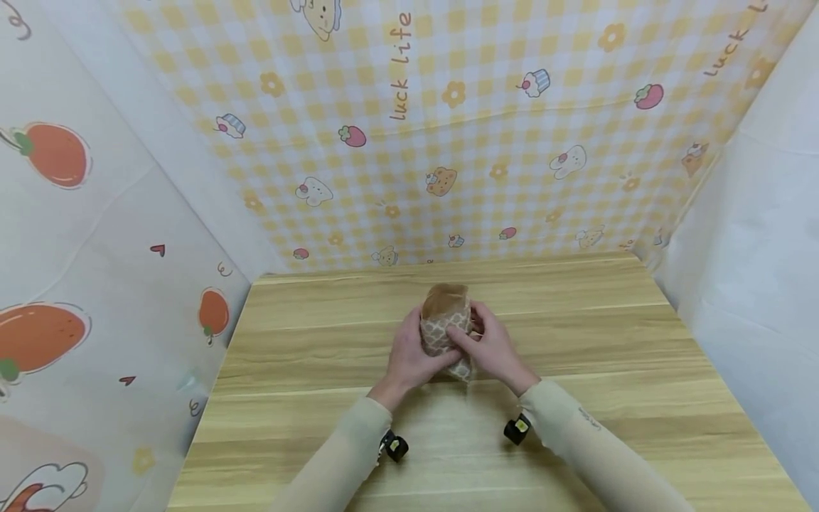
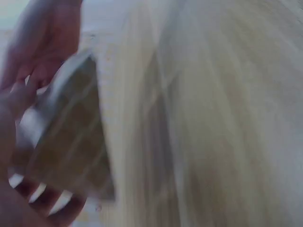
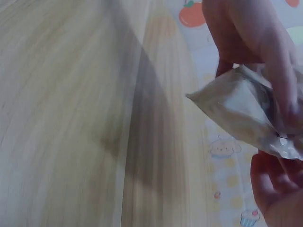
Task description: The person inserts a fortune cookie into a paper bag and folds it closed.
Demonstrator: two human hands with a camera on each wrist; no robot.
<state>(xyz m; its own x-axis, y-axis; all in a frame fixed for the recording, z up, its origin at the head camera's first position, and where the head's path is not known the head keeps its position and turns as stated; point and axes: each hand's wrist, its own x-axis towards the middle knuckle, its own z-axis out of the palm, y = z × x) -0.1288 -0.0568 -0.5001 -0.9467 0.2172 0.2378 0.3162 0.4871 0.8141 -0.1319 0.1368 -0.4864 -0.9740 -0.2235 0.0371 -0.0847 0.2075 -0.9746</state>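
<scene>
A small brown paper bag (image 1: pixel 440 334) with a white lattice pattern is held over the middle of the table, its plain brown top edge pointing away from me. My left hand (image 1: pixel 409 355) grips its left side, thumb across the front. From the right, my right hand (image 1: pixel 489 347) pinches the bag, thumb on the patterned face and fingers behind. The left wrist view shows the patterned bag (image 2: pixel 71 137) blurred between both hands. In the right wrist view a creased corner of the bag (image 3: pixel 227 104) juts out from the fingers. The bag's inside is hidden.
The wood-grain table (image 1: pixel 307 355) carries the bag's shadow. Behind it hangs a yellow checked cloth (image 1: pixel 397 156) with cartoon prints. White sheets stand at the left (image 1: pixel 128 235) and right sides. A small black camera (image 1: pixel 517 429) is strapped at each wrist.
</scene>
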